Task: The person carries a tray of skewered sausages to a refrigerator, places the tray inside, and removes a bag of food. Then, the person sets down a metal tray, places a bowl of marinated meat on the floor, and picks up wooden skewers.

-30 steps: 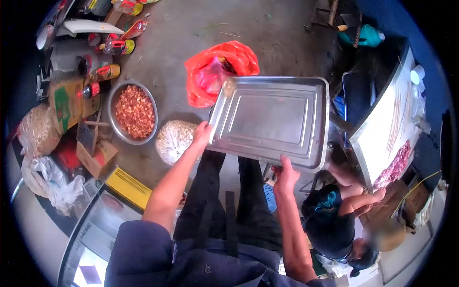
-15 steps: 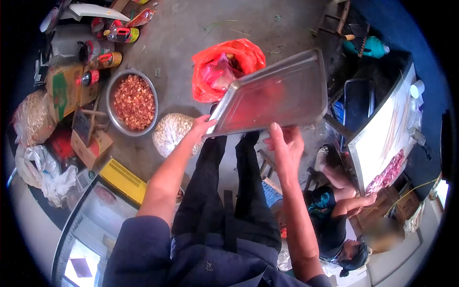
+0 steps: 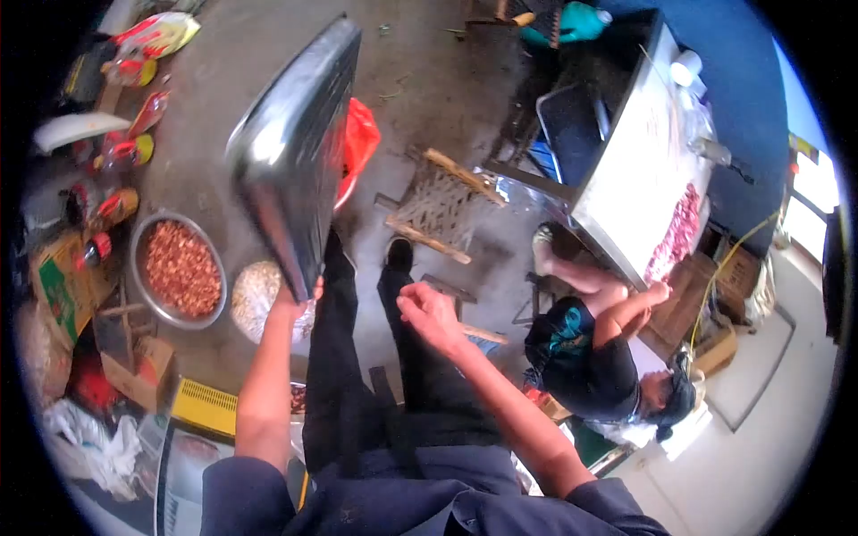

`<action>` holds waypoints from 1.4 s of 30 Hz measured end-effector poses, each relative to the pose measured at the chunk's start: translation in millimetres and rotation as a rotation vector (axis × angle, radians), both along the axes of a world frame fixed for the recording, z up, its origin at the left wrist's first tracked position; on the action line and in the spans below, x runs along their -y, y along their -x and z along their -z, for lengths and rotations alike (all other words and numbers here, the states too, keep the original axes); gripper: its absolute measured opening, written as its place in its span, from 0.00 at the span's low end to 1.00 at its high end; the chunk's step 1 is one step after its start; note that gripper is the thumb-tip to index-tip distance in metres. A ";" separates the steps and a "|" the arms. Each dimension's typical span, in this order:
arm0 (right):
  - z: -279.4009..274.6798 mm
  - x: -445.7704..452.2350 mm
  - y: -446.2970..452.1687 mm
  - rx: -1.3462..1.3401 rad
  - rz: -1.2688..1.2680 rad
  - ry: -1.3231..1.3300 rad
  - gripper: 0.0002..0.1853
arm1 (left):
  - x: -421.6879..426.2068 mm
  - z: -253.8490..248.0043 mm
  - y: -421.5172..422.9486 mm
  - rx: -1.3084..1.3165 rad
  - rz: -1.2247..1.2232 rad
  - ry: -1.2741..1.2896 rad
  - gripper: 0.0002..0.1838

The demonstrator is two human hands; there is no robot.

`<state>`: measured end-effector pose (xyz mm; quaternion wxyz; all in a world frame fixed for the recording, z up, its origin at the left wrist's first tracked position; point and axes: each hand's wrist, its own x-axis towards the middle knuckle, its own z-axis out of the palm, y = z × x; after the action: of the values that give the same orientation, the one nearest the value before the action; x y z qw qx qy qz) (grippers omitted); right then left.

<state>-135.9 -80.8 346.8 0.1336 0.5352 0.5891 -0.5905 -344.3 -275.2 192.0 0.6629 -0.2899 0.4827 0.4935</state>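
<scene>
While the left hand [image 3: 290,306] grips the metal tray [image 3: 290,147] by its lower end, we see the right hand [image 3: 433,317] held apart from it, in front of the dark trousers [image 3: 344,384]. The left fingers close around the tray's edge, though the tray hides part of them from us. The right fingers are loosely bent and slightly spread, holding nothing. We find the tray up in the air, tipped steeply on edge to the left of the legs, with its broad face at a sharp slant to us. It hides part of a red bag [image 3: 360,143].

Left of the tray we notice a round metal bowl [image 3: 183,319] full of reddish pieces [image 3: 183,268], and just beside it a clear bag [image 3: 253,304] of pale pieces, partly behind the left hand. Bottles [image 3: 116,210] stand or lie farther left. To the right of the tray we see a low stool [image 3: 438,210] with a woven seat. Farther right, another person [image 3: 594,375] sits at a table [image 3: 617,188], with their hands [image 3: 659,293] near a heap of red meat [image 3: 677,232] along its edge.
</scene>
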 end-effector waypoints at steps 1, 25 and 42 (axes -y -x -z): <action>4.7 1.1 -8.9 0.030 -0.022 -0.011 0.15 | -9.0 -12.0 5.0 0.016 -0.027 0.092 0.13; 24.4 -4.3 -96.1 0.117 0.460 0.291 0.11 | -14.1 -21.7 -5.6 -0.508 0.282 0.306 0.11; -34.1 24.1 -160.4 0.143 0.310 0.227 0.13 | -181.3 -200.7 19.2 -1.537 0.754 -0.247 0.15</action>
<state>24.5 -104.8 381.0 0.1423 0.6415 0.4182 -0.6272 -363.5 -93.9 392.7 0.2989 0.3780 0.8039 0.3487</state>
